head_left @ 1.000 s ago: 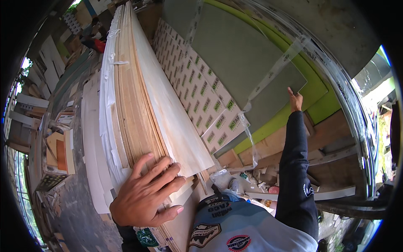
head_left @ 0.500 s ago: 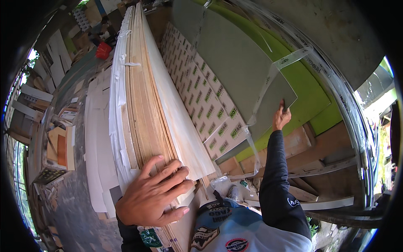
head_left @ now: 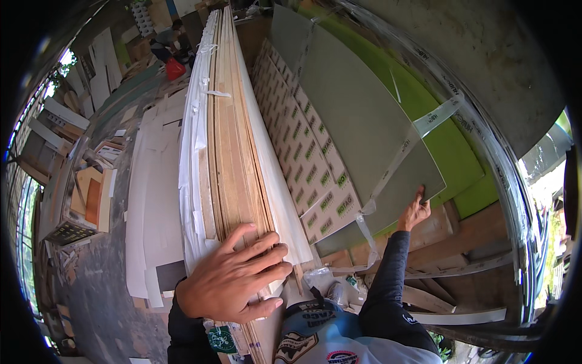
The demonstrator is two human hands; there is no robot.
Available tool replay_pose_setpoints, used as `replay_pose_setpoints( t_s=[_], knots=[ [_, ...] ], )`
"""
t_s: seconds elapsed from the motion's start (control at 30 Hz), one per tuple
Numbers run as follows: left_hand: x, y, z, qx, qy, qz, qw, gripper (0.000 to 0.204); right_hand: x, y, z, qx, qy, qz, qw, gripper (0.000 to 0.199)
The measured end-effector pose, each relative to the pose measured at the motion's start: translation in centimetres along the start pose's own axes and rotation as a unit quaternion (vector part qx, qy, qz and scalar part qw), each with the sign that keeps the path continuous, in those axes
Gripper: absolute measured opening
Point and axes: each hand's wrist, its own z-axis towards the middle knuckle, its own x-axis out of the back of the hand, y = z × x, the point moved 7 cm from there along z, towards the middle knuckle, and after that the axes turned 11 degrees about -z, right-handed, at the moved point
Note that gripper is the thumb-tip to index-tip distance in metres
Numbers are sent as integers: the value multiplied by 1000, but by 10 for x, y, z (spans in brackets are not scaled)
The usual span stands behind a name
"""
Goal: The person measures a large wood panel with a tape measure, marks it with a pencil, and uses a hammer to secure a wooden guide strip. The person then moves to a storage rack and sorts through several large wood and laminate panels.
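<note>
1. The right hand (head_left: 413, 213) is at the lower edge of the grey sheet (head_left: 357, 115), just beside its near corner.
2. Its thumb lies on the sheet's face and the other fingers curl at the edge, pinching the board there; how far they reach behind is hidden.
3. Nearly all of the grey sheet extends forward and to the left of that grip, leaning, with green sheets (head_left: 470, 161) behind it.
4. A strip of clear tape (head_left: 394, 161) crosses the grey face to the left of the right hand, apart from the fingers.
5. The left hand (head_left: 233, 279) lies palm down, fingers spread and thumb apart, over the near end of the upright stack of boards (head_left: 233, 151), touching their top edges without closing around them.
6. The stack runs forward from beneath the left hand; patterned sheets (head_left: 309, 164) stand between it and the grey sheet.
</note>
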Motion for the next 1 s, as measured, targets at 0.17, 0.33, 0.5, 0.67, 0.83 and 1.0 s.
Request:
replay_pose_setpoints(
  t_s=[0.17,0.33,0.5,0.67,0.83,1.0],
  knots=[
    [1,2,-3,-6,6,8,1000,44,73,-8,-7,-41,27,48,998,33],
    [-1,-1,-6,1,-6,18,1000,45,151,6,-8,-40,52,27,997,37],
    [-1,-1,-7,-4,-11,24,1000,45,188,12,0,-35,66,1,997,38],
    [-4,-1,-9,-3,-10,13,1000,43,207,54,35,-14,76,-55,995,41],
    [-3,0,-6,-17,-3,18,1000,42,212,64,50,-23,55,-4,998,36],
    [0,2,-9,-12,0,14,1000,41,215,74,37,-18,20,46,999,38]
  ],
)
